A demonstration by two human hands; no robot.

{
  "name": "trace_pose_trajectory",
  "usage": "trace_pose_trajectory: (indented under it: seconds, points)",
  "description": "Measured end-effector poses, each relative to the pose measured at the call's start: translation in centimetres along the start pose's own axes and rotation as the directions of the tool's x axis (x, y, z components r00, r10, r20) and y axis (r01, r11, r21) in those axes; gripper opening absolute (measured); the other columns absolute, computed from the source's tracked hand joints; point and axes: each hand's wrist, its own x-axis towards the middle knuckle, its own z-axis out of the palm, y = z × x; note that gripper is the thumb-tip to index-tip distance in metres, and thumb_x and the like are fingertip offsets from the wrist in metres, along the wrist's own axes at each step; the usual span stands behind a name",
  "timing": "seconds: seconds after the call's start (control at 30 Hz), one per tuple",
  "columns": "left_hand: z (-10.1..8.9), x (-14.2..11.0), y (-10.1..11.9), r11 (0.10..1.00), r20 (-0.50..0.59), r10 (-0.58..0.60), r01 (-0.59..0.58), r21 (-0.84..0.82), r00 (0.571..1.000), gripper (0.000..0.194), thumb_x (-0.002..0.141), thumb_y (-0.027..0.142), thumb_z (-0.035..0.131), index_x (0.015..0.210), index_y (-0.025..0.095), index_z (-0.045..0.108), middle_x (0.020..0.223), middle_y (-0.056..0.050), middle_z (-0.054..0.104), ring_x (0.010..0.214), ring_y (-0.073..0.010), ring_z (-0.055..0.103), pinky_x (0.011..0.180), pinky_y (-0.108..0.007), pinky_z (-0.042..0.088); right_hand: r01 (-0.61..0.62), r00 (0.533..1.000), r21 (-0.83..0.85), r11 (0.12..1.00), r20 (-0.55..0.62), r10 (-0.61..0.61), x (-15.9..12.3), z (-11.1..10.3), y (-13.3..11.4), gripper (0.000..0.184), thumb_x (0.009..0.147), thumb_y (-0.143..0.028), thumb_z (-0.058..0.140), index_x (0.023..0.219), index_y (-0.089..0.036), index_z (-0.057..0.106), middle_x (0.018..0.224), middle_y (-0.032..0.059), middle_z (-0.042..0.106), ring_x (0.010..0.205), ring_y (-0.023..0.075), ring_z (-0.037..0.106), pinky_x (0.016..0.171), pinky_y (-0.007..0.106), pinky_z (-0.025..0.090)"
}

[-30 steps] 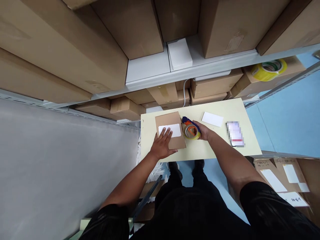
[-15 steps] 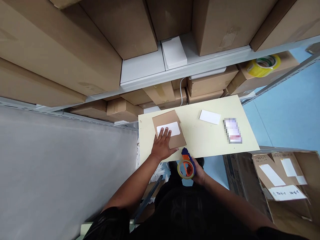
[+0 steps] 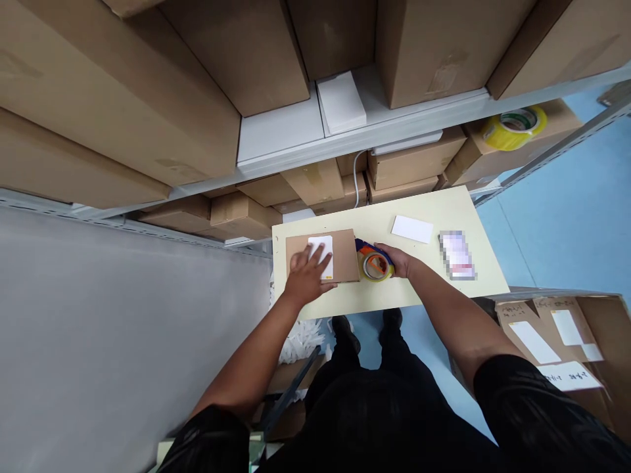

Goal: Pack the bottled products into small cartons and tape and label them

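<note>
A flat brown cardboard parcel with a white label lies on the pale yellow table. My left hand presses flat on the parcel, fingers spread over the label. My right hand grips a tape dispenser with an orange and blue body and a yellowish roll. The dispenser sits against the parcel's right edge.
A white card and a blurred small object lie on the table's right part. Shelves with cardboard boxes stand behind. A yellow tape roll rests on a box at right. An open box with labels stands on the blue floor.
My right hand brought the tape dispenser from below the table's front edge back up to the parcel's right edge. The parcel has been turned, so its label now runs lengthwise the other way.
</note>
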Motion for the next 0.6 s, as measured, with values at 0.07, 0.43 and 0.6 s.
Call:
trace_pose_trajectory:
  seconds: [0.07, 0.43, 0.6]
  points:
    - [0.3, 1.1, -0.7, 0.997, -0.004, -0.074, 0.074, 0.014, 0.997, 0.101, 0.081, 0.075, 0.070, 0.164, 0.029, 0.037, 0.175, -0.010, 0.022, 0.161, -0.0456, 0.011, 0.124, -0.072, 0.011, -0.052, 0.998, -0.023, 0.998, -0.025, 0.051, 0.1, 0.4, -0.6, 0.045, 0.092, -0.063, 0.066, 0.099, -0.018, 0.069, 0.087, 0.0057, 0.077, 0.075, 0.0202, 0.072, 0.073, 0.034, 0.062]
    - [1.4, 1.1, -0.4, 0.993, 0.013, -0.111, 0.112, -0.024, 0.994, 0.109, 0.079, 0.083, 0.065, 0.167, 0.032, 0.027, 0.176, -0.007, 0.017, 0.162, -0.0427, 0.005, 0.126, -0.069, -0.003, 0.012, 1.000, 0.199, 0.980, -0.015, -0.009, -4.3, -2.5, 9.5, 0.048, 0.099, -0.063, 0.054, 0.107, -0.020, 0.071, 0.098, 0.0106, 0.080, 0.092, 0.0256, 0.075, 0.088, 0.041, 0.061]
    - [1.5, 0.9, -0.2, 0.998, 0.007, -0.051, 0.052, -0.027, 0.999, 0.110, 0.078, 0.082, 0.066, 0.167, 0.031, 0.027, 0.176, -0.007, 0.017, 0.162, -0.0418, 0.006, 0.125, -0.069, -0.009, -0.059, 0.998, 0.311, 0.949, 0.023, 0.054, -7.5, -2.8, 15.9, 0.050, 0.100, -0.064, 0.051, 0.106, -0.019, 0.073, 0.100, 0.0095, 0.080, 0.095, 0.0242, 0.077, 0.096, 0.039, 0.058]
